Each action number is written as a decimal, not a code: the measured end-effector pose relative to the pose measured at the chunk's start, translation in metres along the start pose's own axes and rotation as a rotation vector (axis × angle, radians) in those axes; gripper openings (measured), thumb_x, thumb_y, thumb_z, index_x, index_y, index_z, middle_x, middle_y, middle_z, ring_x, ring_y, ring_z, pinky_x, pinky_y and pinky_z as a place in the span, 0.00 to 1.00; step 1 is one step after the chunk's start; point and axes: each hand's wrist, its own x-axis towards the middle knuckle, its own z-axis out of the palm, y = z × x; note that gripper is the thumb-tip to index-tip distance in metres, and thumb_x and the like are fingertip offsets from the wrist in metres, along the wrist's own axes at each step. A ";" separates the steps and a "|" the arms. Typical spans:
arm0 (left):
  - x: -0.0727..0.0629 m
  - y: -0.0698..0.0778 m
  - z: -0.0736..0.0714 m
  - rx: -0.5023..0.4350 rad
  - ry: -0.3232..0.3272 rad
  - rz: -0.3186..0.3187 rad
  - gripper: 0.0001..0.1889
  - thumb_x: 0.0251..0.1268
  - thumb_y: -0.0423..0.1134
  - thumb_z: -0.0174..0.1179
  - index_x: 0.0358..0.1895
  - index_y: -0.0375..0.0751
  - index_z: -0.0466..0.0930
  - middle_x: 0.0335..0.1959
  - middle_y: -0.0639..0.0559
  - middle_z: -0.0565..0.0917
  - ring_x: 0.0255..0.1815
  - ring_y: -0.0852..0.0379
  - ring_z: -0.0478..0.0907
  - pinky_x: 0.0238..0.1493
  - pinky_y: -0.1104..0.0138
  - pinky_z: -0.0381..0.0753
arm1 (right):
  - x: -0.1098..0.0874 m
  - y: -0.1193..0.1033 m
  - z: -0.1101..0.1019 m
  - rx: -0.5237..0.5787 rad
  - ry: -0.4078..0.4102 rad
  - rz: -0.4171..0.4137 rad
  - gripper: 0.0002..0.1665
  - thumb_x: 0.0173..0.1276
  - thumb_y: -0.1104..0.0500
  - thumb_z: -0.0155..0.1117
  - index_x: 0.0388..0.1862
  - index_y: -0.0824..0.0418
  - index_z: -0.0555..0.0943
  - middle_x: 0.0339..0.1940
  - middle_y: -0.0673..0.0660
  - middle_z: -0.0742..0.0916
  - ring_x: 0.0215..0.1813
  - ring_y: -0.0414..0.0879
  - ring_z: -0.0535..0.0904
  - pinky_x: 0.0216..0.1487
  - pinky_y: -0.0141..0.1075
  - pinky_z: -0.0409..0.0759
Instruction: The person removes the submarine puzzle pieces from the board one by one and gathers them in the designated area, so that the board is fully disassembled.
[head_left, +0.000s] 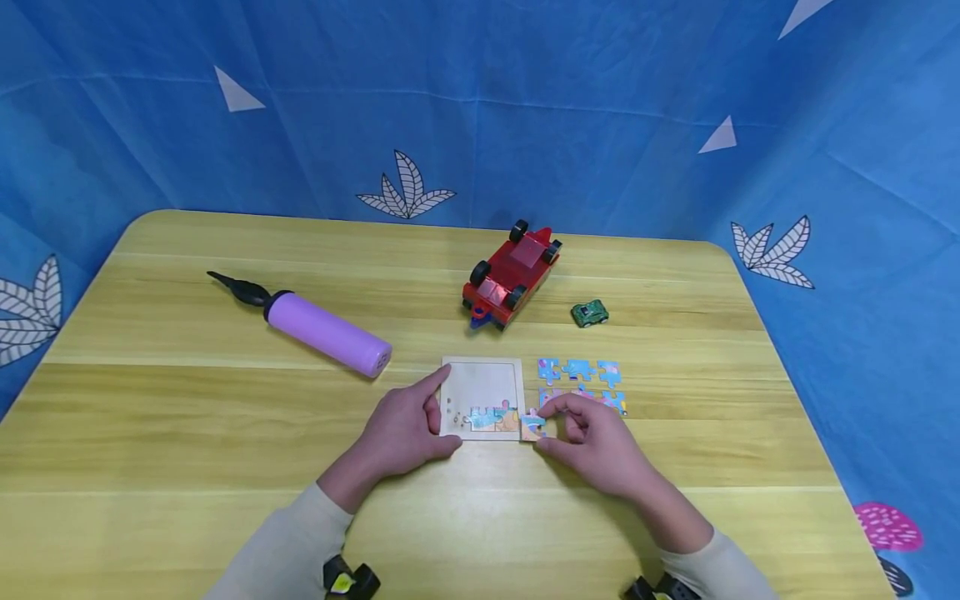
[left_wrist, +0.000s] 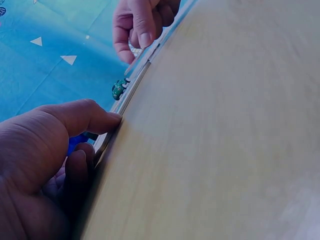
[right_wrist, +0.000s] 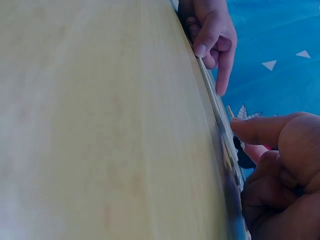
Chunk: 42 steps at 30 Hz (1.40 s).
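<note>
A square puzzle tray (head_left: 480, 383) lies on the table, with a few joined puzzle pieces (head_left: 487, 418) along its front part. My left hand (head_left: 405, 421) holds the tray by its left side, index finger along the left edge and thumb at the near left corner. Between thumb and index finger, my right hand (head_left: 596, 442) pinches a puzzle piece (head_left: 532, 425) just beyond the tray's right edge. From the right wrist view the piece (right_wrist: 230, 111) appears tilted up, clear of the tray. Loose puzzle pieces (head_left: 579, 370) lie in two rows behind my right hand, which partly covers the nearer row.
At the left lies a purple hand pump (head_left: 322, 332) with a black nozzle. A red toy truck (head_left: 513, 271) rests wheels up behind the tray, and a small green toy car (head_left: 590, 313) is to its right. Blue patterned cloth (head_left: 480, 108) hangs behind the table.
</note>
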 end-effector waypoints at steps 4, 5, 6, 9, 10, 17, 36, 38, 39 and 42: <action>0.000 0.000 0.000 -0.001 0.000 0.001 0.51 0.46 0.44 0.79 0.76 0.39 0.62 0.21 0.60 0.74 0.20 0.61 0.69 0.30 0.65 0.71 | -0.004 0.002 -0.004 0.011 0.005 0.010 0.17 0.58 0.61 0.79 0.45 0.57 0.84 0.16 0.43 0.64 0.20 0.36 0.58 0.43 0.36 0.72; 0.000 0.000 0.000 -0.002 0.000 0.001 0.51 0.46 0.44 0.79 0.76 0.39 0.63 0.21 0.60 0.74 0.20 0.61 0.69 0.30 0.65 0.71 | -0.005 0.003 -0.005 0.009 0.007 0.012 0.17 0.58 0.61 0.79 0.45 0.57 0.84 0.16 0.43 0.64 0.20 0.36 0.58 0.43 0.36 0.72; 0.000 0.000 0.000 -0.003 0.000 0.002 0.51 0.46 0.44 0.79 0.76 0.39 0.63 0.21 0.60 0.74 0.20 0.61 0.69 0.29 0.65 0.71 | -0.005 0.004 -0.006 0.008 0.008 0.014 0.17 0.58 0.61 0.79 0.45 0.57 0.84 0.16 0.43 0.63 0.20 0.36 0.58 0.44 0.36 0.72; 0.000 0.000 0.000 -0.004 0.000 0.001 0.51 0.46 0.44 0.79 0.76 0.39 0.63 0.21 0.60 0.74 0.20 0.61 0.69 0.29 0.65 0.71 | -0.008 0.007 -0.008 -0.003 0.014 0.019 0.17 0.58 0.61 0.79 0.45 0.58 0.83 0.16 0.43 0.62 0.20 0.36 0.57 0.48 0.36 0.72; 0.000 0.000 0.000 -0.005 0.000 0.001 0.51 0.46 0.44 0.79 0.76 0.39 0.63 0.21 0.60 0.74 0.20 0.61 0.69 0.29 0.65 0.71 | -0.008 0.008 -0.009 -0.007 0.015 0.020 0.18 0.57 0.61 0.79 0.45 0.58 0.83 0.16 0.43 0.62 0.20 0.36 0.57 0.52 0.36 0.72; 0.000 0.001 0.000 -0.006 -0.001 -0.007 0.51 0.46 0.44 0.79 0.76 0.39 0.63 0.21 0.60 0.74 0.20 0.61 0.69 0.29 0.65 0.71 | -0.011 0.011 -0.012 -0.014 0.004 0.027 0.17 0.57 0.62 0.79 0.44 0.58 0.83 0.16 0.44 0.62 0.20 0.36 0.57 0.67 0.40 0.66; -0.001 0.003 -0.001 -0.016 -0.001 -0.015 0.51 0.45 0.43 0.80 0.76 0.38 0.63 0.21 0.59 0.75 0.20 0.61 0.69 0.28 0.65 0.70 | -0.012 0.014 -0.015 -0.062 -0.028 0.043 0.16 0.57 0.62 0.78 0.43 0.56 0.84 0.16 0.42 0.62 0.21 0.35 0.57 0.49 0.37 0.73; -0.001 0.003 -0.001 -0.016 0.000 -0.014 0.51 0.45 0.43 0.80 0.76 0.38 0.63 0.21 0.59 0.75 0.20 0.61 0.69 0.28 0.65 0.70 | -0.012 0.014 -0.015 -0.059 -0.029 0.045 0.16 0.57 0.62 0.79 0.43 0.56 0.84 0.16 0.42 0.62 0.21 0.35 0.58 0.49 0.37 0.73; -0.001 0.003 -0.001 -0.016 0.000 -0.014 0.51 0.45 0.43 0.80 0.76 0.38 0.63 0.21 0.60 0.75 0.20 0.61 0.69 0.28 0.65 0.70 | -0.012 0.014 -0.015 -0.060 -0.029 0.045 0.16 0.57 0.62 0.79 0.43 0.56 0.84 0.16 0.42 0.62 0.21 0.35 0.58 0.49 0.37 0.73; -0.001 0.002 -0.001 -0.019 -0.002 -0.016 0.51 0.46 0.43 0.80 0.76 0.38 0.63 0.21 0.59 0.75 0.20 0.61 0.69 0.28 0.65 0.70 | -0.012 0.014 -0.015 -0.056 -0.032 0.048 0.16 0.57 0.62 0.79 0.43 0.56 0.83 0.16 0.42 0.62 0.21 0.35 0.58 0.49 0.38 0.72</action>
